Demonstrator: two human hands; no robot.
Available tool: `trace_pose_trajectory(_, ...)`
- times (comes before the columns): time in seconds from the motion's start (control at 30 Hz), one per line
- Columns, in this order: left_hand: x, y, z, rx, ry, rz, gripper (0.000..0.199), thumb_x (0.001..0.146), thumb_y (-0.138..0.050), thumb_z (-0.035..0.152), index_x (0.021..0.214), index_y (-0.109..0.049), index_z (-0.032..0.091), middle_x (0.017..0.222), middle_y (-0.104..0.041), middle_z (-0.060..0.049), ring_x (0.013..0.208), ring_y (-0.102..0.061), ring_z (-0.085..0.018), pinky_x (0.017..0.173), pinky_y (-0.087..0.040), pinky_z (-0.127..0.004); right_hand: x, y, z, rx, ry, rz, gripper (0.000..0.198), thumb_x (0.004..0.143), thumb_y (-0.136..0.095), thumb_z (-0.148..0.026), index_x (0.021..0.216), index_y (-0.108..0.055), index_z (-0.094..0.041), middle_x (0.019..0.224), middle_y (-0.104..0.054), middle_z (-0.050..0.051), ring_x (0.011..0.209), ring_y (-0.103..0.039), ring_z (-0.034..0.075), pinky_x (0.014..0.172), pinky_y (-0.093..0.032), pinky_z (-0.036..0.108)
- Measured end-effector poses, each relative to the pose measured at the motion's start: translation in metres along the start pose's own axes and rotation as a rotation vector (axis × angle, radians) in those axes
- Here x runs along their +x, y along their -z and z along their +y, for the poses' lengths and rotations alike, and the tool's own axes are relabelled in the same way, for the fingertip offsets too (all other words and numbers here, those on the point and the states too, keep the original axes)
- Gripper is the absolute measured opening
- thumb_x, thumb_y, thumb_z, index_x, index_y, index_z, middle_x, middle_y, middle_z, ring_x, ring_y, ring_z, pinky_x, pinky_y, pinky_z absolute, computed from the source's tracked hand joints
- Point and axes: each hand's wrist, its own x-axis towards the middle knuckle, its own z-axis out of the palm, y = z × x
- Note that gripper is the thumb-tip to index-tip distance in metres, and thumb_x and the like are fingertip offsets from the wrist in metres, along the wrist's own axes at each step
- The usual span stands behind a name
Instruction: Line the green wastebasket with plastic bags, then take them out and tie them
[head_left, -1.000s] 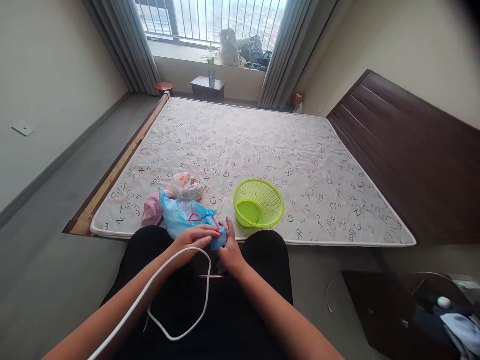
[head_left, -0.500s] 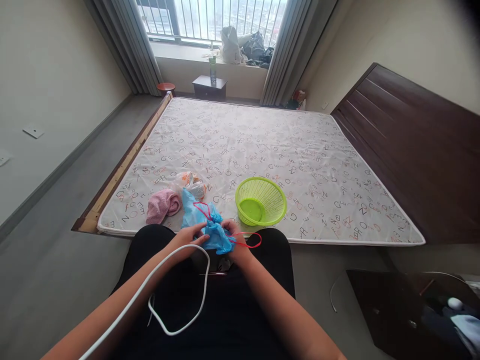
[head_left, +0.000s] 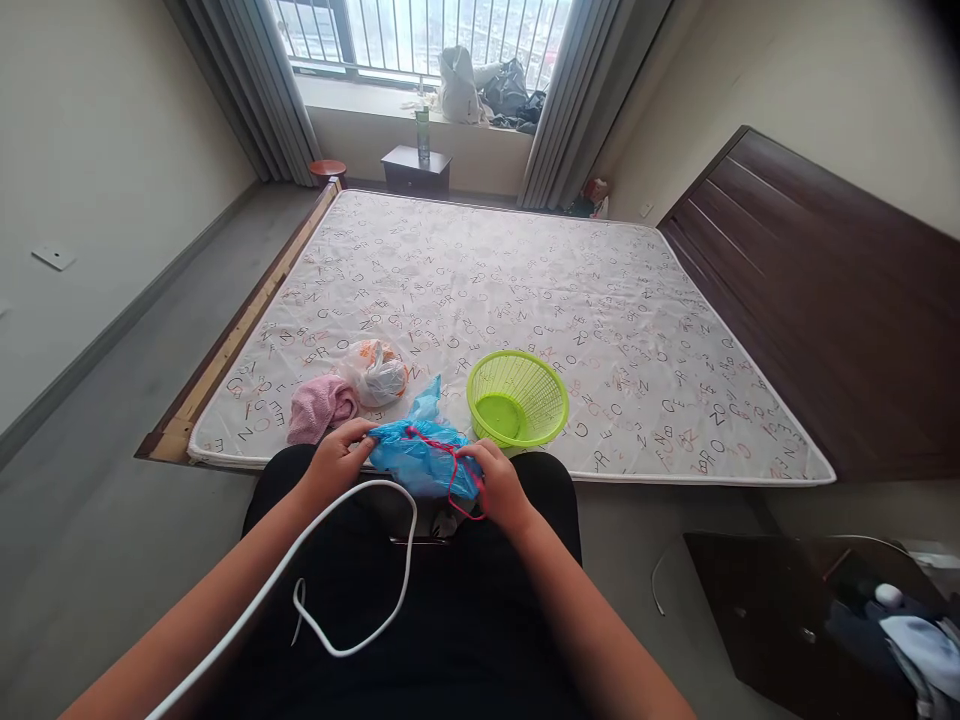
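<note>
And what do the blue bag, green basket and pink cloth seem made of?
Blue bag: thin, glossy plastic film, by its crinkles and sheen. Green basket: probably moulded, smooth plastic, with regular slots. Pink cloth: matte fabric, perhaps towelling, from its soft folds.

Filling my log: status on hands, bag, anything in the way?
Left hand and right hand gripping blue bag at opposite sides. Red string across it. White cable looping below hands in view.
</note>
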Motion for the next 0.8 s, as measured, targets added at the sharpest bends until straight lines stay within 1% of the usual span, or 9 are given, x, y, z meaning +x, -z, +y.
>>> trace_pose_trajectory(0.07, -0.001, 0.002, 0.002, -0.023, -0.038, -0.036, 0.038, 0.092, -0.059, 0.044, 0.11, -0.078, 0.017, 0.126, -0.074, -0.013, 0.123, -0.067, -0.03, 0.109, -0.052, -0.041, -0.001, 0.002, -0.007, 0.026, -0.005, 0.07, 0.014, 0.097, -0.062, -0.025, 0.107, -0.071, -0.024, 0.097, -0.064, 0.006, 0.09, -0.065, 0.021, 0.084, -0.056, 0.035)
trace_pose_trajectory(0.13, -0.004, -0.005, 0.009, -0.052, -0.049, -0.077, 0.05, 0.093, -0.059, 0.045, 0.133, -0.07, 0.018, 0.141, -0.067, -0.014, 0.133, -0.062, -0.031, 0.114, -0.049, -0.044, -0.001, -0.001, -0.017, 0.06, -0.021, 0.114, 0.009, 0.096, -0.067, -0.029, 0.103, -0.07, -0.025, 0.099, -0.065, 0.007, 0.092, -0.065, 0.022, 0.086, -0.055, 0.037)
trace_pose_trajectory(0.23, -0.007, -0.024, 0.022, 0.004, -0.005, -0.135, 0.071, 0.089, -0.069, 0.048, 0.153, -0.056, 0.02, 0.147, -0.065, -0.014, 0.132, -0.063, -0.033, 0.111, -0.051, -0.045, 0.002, -0.01, -0.03, 0.127, -0.021, 0.073, 0.008, 0.093, -0.068, -0.031, 0.099, -0.067, -0.026, 0.103, -0.066, 0.007, 0.097, -0.064, 0.024, 0.089, -0.055, 0.039)
trace_pose_trajectory(0.37, 0.002, -0.027, 0.021, 0.058, 0.089, -0.026, 0.044, 0.088, -0.067, 0.048, 0.12, -0.076, 0.02, 0.117, -0.078, -0.01, 0.11, -0.072, -0.03, 0.103, -0.054, -0.042, 0.005, -0.007, -0.022, 0.107, 0.004, -0.09, 0.008, 0.092, -0.057, -0.024, 0.094, -0.065, -0.024, 0.1, -0.065, 0.006, 0.09, -0.062, 0.021, 0.083, -0.052, 0.034)
trace_pose_trajectory(0.5, 0.015, 0.005, 0.004, -0.069, 0.244, 0.306, 0.039, 0.09, -0.063, 0.051, 0.106, -0.076, 0.017, 0.104, -0.078, -0.009, 0.098, -0.07, -0.025, 0.092, -0.056, -0.036, 0.001, 0.017, 0.011, -0.036, -0.376, -0.176, 0.006, 0.086, -0.06, -0.027, 0.084, -0.057, -0.022, 0.079, -0.062, 0.001, 0.072, -0.059, 0.019, 0.069, -0.047, 0.03)
trace_pose_trajectory(0.6, 0.016, 0.021, -0.003, -0.268, 0.324, 0.36, 0.047, 0.082, -0.072, 0.056, 0.101, -0.074, 0.014, 0.094, -0.076, -0.009, 0.084, -0.068, -0.021, 0.078, -0.055, -0.031, -0.005, 0.034, 0.024, -0.027, -0.636, -0.129, 0.016, 0.087, -0.059, -0.034, 0.079, -0.051, -0.023, 0.069, -0.058, -0.001, 0.065, -0.06, 0.019, 0.064, -0.047, 0.031)
trace_pose_trajectory(0.67, 0.013, 0.021, -0.002, -0.364, 0.338, 0.305, 0.054, 0.075, -0.078, 0.061, 0.1, -0.073, 0.013, 0.089, -0.075, -0.008, 0.078, -0.066, -0.019, 0.071, -0.054, -0.028, -0.007, 0.039, 0.015, -0.063, -0.581, 0.048, 0.015, 0.088, -0.059, -0.036, 0.083, -0.056, -0.022, 0.079, -0.063, 0.003, 0.076, -0.065, 0.023, 0.074, -0.052, 0.036)
trace_pose_trajectory(0.73, 0.008, 0.012, 0.002, -0.371, 0.326, 0.238, 0.06, 0.072, -0.08, 0.065, 0.101, -0.073, 0.014, 0.088, -0.074, -0.007, 0.076, -0.064, -0.019, 0.068, -0.053, -0.028, -0.005, 0.036, -0.005, -0.069, -0.376, 0.197, 0.012, 0.091, -0.058, -0.033, 0.094, -0.062, -0.022, 0.098, -0.069, 0.01, 0.097, -0.067, 0.026, 0.092, -0.054, 0.043)
trace_pose_trajectory(0.8, 0.005, 0.0, 0.008, -0.327, 0.287, 0.164, 0.062, 0.075, -0.078, 0.068, 0.105, -0.074, 0.014, 0.088, -0.074, -0.007, 0.076, -0.065, -0.019, 0.068, -0.054, -0.029, 0.002, 0.026, -0.029, 0.005, -0.155, 0.176, 0.015, 0.095, -0.056, -0.026, 0.105, -0.066, -0.024, 0.117, -0.07, 0.012, 0.116, -0.065, 0.027, 0.107, -0.05, 0.046)
